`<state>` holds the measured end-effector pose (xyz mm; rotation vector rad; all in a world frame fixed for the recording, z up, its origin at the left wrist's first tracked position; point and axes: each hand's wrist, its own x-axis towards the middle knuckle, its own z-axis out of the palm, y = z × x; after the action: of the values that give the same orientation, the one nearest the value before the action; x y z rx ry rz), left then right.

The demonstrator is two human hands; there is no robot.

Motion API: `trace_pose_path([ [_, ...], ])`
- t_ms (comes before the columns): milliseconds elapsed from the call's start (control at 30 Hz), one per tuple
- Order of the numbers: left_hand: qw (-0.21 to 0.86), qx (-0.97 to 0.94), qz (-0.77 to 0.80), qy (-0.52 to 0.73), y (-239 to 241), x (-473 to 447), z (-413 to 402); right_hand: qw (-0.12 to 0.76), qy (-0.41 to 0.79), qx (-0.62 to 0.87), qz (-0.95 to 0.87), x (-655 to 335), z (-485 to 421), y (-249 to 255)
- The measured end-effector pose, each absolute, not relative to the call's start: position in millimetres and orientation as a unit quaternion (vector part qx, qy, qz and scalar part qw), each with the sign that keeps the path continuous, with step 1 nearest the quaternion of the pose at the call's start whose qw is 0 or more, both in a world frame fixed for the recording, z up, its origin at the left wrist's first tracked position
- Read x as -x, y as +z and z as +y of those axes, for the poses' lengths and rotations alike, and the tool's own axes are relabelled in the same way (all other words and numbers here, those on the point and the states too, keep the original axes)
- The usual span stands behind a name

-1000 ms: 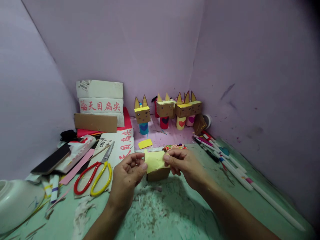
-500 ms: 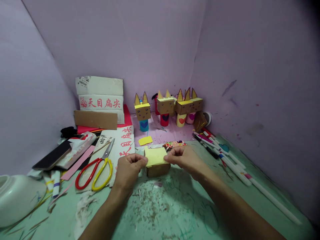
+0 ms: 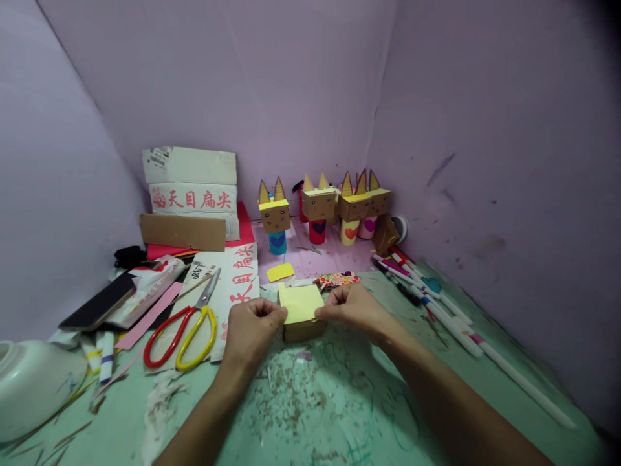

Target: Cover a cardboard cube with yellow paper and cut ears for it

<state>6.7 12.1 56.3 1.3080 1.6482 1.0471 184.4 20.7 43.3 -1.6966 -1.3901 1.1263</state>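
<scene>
A small brown cardboard box (image 3: 305, 331) sits on the green tabletop in front of me. A pale yellow piece of paper (image 3: 301, 301) lies over its top. My left hand (image 3: 252, 329) pinches the paper at its front left corner, thumb and index finger together. On the opposite side, my right hand (image 3: 355, 309) pinches the front right corner. The fingers of both hands are curled in. Whether they also grip the box edge is hard to see.
Box-headed paper figures (image 3: 317, 206) with pointed ears stand at the back. Scissors (image 3: 194, 327) with red and yellow handles lie on the left, beside a white jar (image 3: 39, 388). Several markers (image 3: 451, 321) line the right side. A yellow scrap (image 3: 280, 272) lies behind the box.
The right hand has shifted slightly left and down along the paper's edge. The paper now sits squarer on the box top. My left hand keeps its hold, and the view has shifted a little.
</scene>
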Motion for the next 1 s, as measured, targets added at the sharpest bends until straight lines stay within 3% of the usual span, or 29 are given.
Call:
trace_pose_path([
  [1000, 0.319, -0.585, 0.649, 0.367, 50.8, -2.4, 14.0, 0.286, 0.493, 0.61, -0.55, -196.2, 23.4, 49.5],
])
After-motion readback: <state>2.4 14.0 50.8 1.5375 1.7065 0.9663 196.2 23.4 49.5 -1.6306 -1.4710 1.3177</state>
